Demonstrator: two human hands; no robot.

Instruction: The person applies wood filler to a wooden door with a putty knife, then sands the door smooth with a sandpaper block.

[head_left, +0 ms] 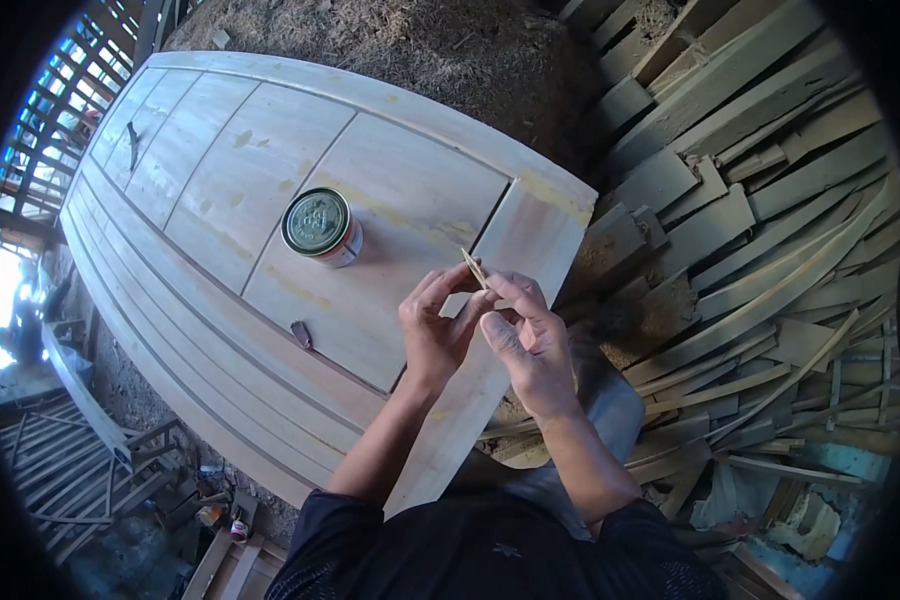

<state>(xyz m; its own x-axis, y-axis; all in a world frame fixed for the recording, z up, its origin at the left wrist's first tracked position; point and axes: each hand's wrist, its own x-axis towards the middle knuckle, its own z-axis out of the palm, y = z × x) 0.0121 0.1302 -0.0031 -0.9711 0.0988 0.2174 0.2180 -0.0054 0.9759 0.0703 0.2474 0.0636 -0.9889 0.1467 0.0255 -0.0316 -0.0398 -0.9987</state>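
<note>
My left hand (435, 325) and my right hand (532, 350) meet above the near end of a large pale wooden panel (370, 160). Between their fingertips is a thin, light-coloured wood sliver (473, 268), its split end pointing away from me. Both hands are closed in a pinch on it. To the left of my hands a round can (318, 225) with a dark green lid stands upright on the panel. Nearer my left forearm lies a small dark, flat piece (302, 335), perhaps folded sandpaper. Yellowish smears mark the panel's surface.
A dark, thin curved object (133, 145) lies on the panel's far left. Stacked boards and strips (770, 250) crowd the right side. Shavings (400, 50) cover the ground beyond the panel. Wooden slats (65, 465) and a small bottle (238, 528) are at lower left.
</note>
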